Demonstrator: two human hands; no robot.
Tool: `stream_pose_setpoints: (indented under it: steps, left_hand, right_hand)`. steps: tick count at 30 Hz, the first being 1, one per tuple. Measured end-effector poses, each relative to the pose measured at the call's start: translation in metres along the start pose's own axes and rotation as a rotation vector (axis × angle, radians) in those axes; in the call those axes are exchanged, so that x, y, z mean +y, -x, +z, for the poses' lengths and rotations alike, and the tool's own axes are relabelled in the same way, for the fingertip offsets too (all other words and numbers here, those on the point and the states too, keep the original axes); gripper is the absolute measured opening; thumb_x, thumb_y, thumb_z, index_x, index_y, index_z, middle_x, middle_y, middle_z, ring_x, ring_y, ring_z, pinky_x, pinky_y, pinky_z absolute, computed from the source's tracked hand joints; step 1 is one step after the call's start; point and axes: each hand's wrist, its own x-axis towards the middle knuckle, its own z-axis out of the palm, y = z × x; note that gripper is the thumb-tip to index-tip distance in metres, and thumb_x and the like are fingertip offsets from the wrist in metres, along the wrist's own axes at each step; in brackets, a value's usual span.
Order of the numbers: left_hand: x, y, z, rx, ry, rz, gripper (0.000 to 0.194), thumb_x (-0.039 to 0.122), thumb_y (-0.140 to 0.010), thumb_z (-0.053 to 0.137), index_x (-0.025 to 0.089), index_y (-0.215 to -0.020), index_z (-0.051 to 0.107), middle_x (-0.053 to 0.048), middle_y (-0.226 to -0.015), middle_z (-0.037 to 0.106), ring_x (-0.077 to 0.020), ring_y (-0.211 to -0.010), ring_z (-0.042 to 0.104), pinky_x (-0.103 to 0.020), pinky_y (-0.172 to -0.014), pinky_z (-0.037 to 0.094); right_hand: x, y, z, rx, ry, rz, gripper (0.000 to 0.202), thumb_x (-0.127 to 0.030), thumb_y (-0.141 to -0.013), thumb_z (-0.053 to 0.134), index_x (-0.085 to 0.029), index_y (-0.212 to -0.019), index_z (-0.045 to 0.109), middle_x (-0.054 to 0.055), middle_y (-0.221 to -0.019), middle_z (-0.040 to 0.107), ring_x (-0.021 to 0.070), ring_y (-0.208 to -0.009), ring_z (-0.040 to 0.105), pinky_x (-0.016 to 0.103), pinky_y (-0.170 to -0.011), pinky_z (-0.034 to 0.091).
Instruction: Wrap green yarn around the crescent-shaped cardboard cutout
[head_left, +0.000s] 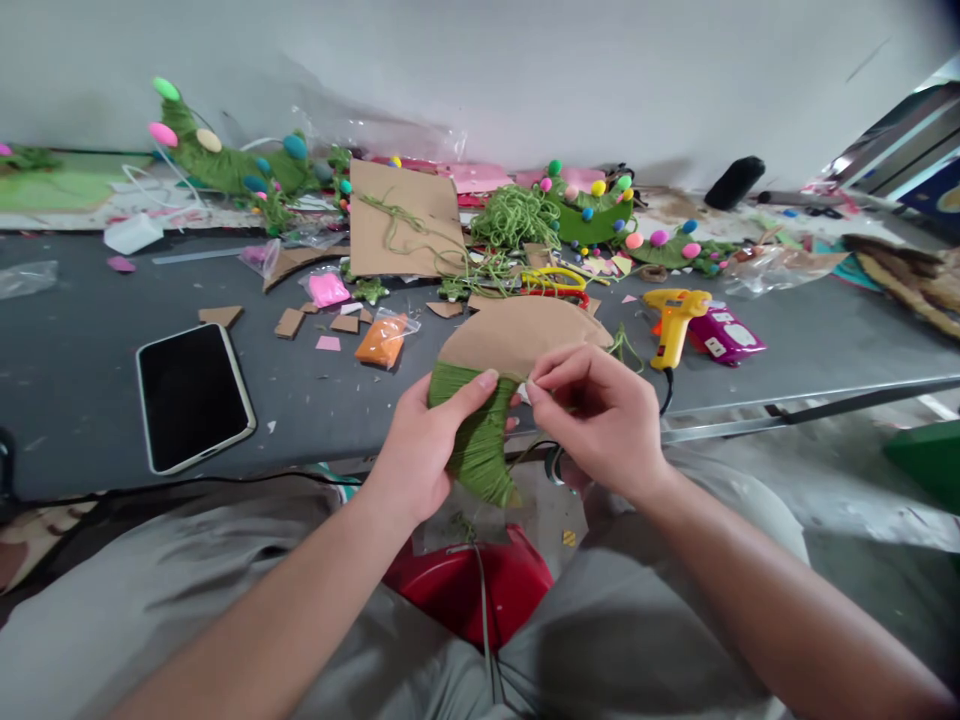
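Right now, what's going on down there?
A person's left grip holds a curved cardboard piece, its lower part wrapped in green yarn. The right grip is pinched closed beside it, near where the wrapping meets bare cardboard; whatever it pinches is too small to make out. A yellow glue gun rests on the table.

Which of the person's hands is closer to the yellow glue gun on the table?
The right. The right hand is just left of the glue gun and nearer the wearer; the left hand is farther left, gripping the cardboard crescent.
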Motion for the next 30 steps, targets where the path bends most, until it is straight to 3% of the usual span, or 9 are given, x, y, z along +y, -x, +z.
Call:
stream_pose_setpoints:
  steps: [5, 9, 13, 17, 22, 25, 30]
  left_hand:
    - [0.002, -0.005, -0.003, 0.074, -0.090, 0.168, 0.034, 0.041, -0.074, 0.086, 0.018, -0.095, 0.073, -0.005, -0.082, 0.075, -0.0182, -0.067, 0.069, -0.032, -0.064, 0.059]
    - [0.000, -0.008, -0.007, 0.154, -0.257, 0.325, 0.037, 0.046, -0.073, 0.086, 0.018, -0.096, 0.075, -0.004, -0.085, 0.073, -0.0176, -0.073, 0.066, -0.030, -0.067, 0.056]
    - [-0.002, -0.008, -0.009, 0.186, -0.343, 0.370, 0.037, 0.049, -0.073, 0.085, 0.019, -0.093, 0.075, -0.003, -0.084, 0.072, -0.0176, -0.075, 0.064, -0.028, -0.068, 0.054]
    - [-0.001, -0.007, -0.007, 0.095, -0.241, 0.301, 0.035, 0.047, -0.075, 0.084, 0.020, -0.096, 0.074, -0.004, -0.088, 0.073, -0.0182, -0.076, 0.066, -0.030, -0.070, 0.054]
    - [0.002, -0.007, -0.007, -0.043, -0.177, 0.244, 0.039, 0.038, -0.076, 0.084, 0.019, -0.108, 0.073, -0.007, -0.103, 0.075, -0.0209, -0.088, 0.069, -0.032, -0.080, 0.054]
    - [0.001, -0.008, -0.009, -0.024, -0.176, 0.243, 0.039, 0.033, -0.072, 0.086, 0.019, -0.107, 0.073, -0.006, -0.104, 0.076, -0.0209, -0.090, 0.069, -0.031, -0.080, 0.054]
    - [0.001, -0.007, -0.009, 0.044, -0.125, 0.234, 0.030, 0.037, -0.075, 0.085, 0.021, -0.099, 0.076, -0.003, -0.095, 0.075, -0.0164, -0.079, 0.067, -0.028, -0.073, 0.054]
  right_hand:
    - [0.002, -0.003, 0.000, -0.154, 0.005, 0.151, 0.010, -0.017, -0.086, 0.064, -0.019, -0.095, 0.061, 0.001, -0.081, 0.064, 0.0097, -0.063, 0.051, 0.025, -0.057, 0.041]
    - [-0.004, -0.008, 0.002, -0.254, -0.207, 0.375, 0.021, -0.037, -0.090, 0.067, -0.016, -0.090, 0.062, 0.002, -0.076, 0.066, 0.0088, -0.060, 0.051, 0.023, -0.052, 0.039]
    - [-0.007, -0.009, 0.009, -0.207, -0.282, 0.518, 0.040, -0.053, -0.083, 0.074, -0.016, -0.076, 0.061, -0.006, -0.053, 0.045, 0.0056, -0.047, 0.033, 0.023, -0.042, 0.024]
    - [-0.001, -0.008, 0.014, -0.114, -0.360, 0.544, 0.045, -0.056, -0.078, 0.079, -0.017, -0.071, 0.058, -0.008, -0.051, 0.035, 0.0051, -0.047, 0.025, 0.024, -0.041, 0.015]
    - [0.011, -0.006, 0.016, -0.068, -0.425, 0.534, 0.045, -0.058, -0.081, 0.075, -0.018, -0.074, 0.055, -0.008, -0.055, 0.034, 0.0055, -0.048, 0.025, 0.024, -0.043, 0.016]
    - [0.013, -0.004, 0.019, -0.059, -0.450, 0.517, 0.044, -0.056, -0.082, 0.075, -0.018, -0.075, 0.054, -0.008, -0.057, 0.035, 0.0057, -0.050, 0.026, 0.024, -0.044, 0.016]
    - [0.012, -0.002, 0.024, -0.058, -0.434, 0.466, 0.042, -0.054, -0.082, 0.076, -0.017, -0.076, 0.057, -0.006, -0.060, 0.041, 0.0062, -0.052, 0.030, 0.023, -0.045, 0.020]
